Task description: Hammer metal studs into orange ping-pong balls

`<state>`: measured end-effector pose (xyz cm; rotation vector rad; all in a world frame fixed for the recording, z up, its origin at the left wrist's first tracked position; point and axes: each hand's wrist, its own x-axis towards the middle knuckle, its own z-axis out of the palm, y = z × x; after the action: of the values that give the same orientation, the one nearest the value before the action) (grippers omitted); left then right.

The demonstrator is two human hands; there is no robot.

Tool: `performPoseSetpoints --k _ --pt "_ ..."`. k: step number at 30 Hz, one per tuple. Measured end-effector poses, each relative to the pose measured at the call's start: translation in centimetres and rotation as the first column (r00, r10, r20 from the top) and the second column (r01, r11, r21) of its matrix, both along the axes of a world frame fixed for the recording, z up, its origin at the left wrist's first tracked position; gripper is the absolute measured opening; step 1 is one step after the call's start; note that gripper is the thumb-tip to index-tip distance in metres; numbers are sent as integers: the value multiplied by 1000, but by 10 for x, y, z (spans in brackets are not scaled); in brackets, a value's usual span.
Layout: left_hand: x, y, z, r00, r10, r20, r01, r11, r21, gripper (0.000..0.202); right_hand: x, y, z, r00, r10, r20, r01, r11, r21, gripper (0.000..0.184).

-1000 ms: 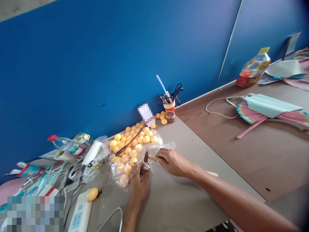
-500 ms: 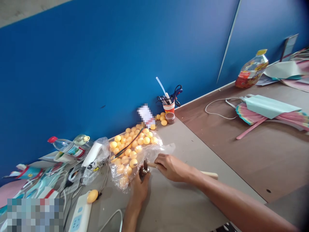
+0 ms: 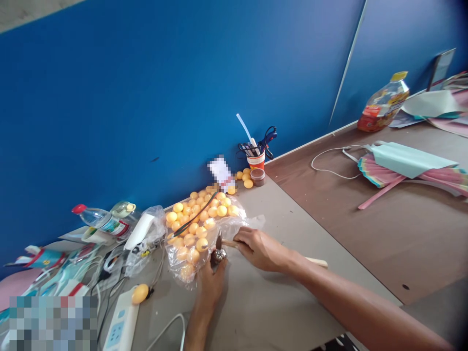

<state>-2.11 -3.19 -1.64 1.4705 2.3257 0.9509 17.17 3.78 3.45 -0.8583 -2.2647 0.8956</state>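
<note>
My left hand point(image 3: 211, 282) is closed around a small, dark, shiny round piece point(image 3: 220, 255) with a pointed brown part standing up from it. I cannot make out its kind. My right hand point(image 3: 258, 247) grips a thin wooden stick point(image 3: 228, 242), whose left end reaches close to the pointed part; whether they touch is unclear. Beyond my right forearm a pale wooden end point(image 3: 317, 262) shows; I cannot tell if it belongs to the same stick. Just behind my left hand lies a clear plastic bag point(image 3: 175, 265) full of orange balls point(image 3: 202, 244), with a dark strip point(image 3: 193, 219) across it.
A paper cup point(image 3: 256, 160) holding pens and a blue-handled tool stands by the wall, near a small brown-filled jar point(image 3: 258, 177). Left are bottles point(image 3: 104, 222), cables and a power strip point(image 3: 119, 321) with an orange ball. Right are a juice bottle point(image 3: 383, 105) and a folded fan point(image 3: 409, 163).
The stick and my right hand have shifted very slightly up in view. More of the shiny round piece shows in my left hand. Both grips stay the same.
</note>
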Motion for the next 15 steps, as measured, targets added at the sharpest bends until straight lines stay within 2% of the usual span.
performPoseSetpoints --k 1,3,10,15 --pt "0 0 1 987 -113 111 112 994 13 28 0 0 0 1000 4 13 -4 1000 -4 20" --pt "0 -2 2 964 -167 207 162 986 42 29 -1 -1 -1 998 26 56 -26 1000 -12 20" --pt "-4 -3 0 967 -124 224 116 992 49 25 1 1 -2 999 -10 40 10 1000 -4 18" --pt "-5 -2 -4 970 -137 201 134 991 32 27 -1 0 -3 995 15 96 -13 1000 -20 21"
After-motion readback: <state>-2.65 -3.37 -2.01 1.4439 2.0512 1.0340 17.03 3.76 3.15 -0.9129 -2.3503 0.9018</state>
